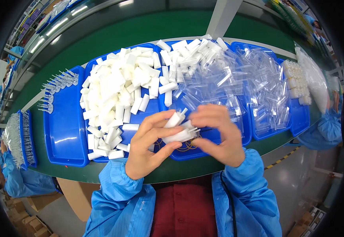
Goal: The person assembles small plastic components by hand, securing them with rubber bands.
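Observation:
My left hand (150, 140) is closed around a few white cylindrical pieces (179, 135) with thin pale stems sticking out at their right ends. On their right side my right hand (218, 132) is spread, thumb apart from the fingers, which are slightly smeared by motion. Whether its fingertips touch the pieces I cannot tell. Below the hands, tan rubber bands (186, 147) lie in a blue tray (179, 156). Loose white cylinders (118, 85) are heaped in the tray to the left. Clear plastic sleeves (215, 75) lie beyond my hands, beside more white cylinders.
Another blue tray (63, 138) at the left holds small clear stemmed parts (61, 82) along its far edge. Farther right stand a tray of clear sleeves (268, 93), stacked cream-coloured parts (297, 81) and a clear bag (312, 79). Co-workers in blue sit at both sides.

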`<state>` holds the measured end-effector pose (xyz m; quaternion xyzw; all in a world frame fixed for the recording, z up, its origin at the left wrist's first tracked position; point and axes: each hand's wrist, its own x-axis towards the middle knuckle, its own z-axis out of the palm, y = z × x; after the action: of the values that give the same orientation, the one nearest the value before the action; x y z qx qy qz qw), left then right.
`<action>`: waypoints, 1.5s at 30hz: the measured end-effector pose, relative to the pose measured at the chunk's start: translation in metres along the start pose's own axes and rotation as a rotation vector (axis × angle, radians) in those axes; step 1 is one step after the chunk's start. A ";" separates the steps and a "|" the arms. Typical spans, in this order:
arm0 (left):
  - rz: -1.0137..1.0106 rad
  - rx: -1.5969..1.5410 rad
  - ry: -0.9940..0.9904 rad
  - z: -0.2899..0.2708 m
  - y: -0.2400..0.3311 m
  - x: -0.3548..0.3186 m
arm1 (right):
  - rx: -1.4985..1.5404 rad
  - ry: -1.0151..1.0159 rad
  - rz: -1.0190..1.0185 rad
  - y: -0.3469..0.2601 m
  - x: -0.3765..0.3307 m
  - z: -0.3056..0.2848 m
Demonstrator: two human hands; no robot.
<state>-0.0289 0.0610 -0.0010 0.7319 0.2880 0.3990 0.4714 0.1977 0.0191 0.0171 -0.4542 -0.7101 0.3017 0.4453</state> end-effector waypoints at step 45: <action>-0.095 -0.149 0.231 0.008 -0.003 -0.006 | 0.403 0.395 0.068 0.000 0.000 0.053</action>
<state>-0.0255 0.0541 -0.0072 0.6294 0.3443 0.4780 0.5068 0.1498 0.0178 -0.0051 -0.4300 -0.5198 0.3572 0.6460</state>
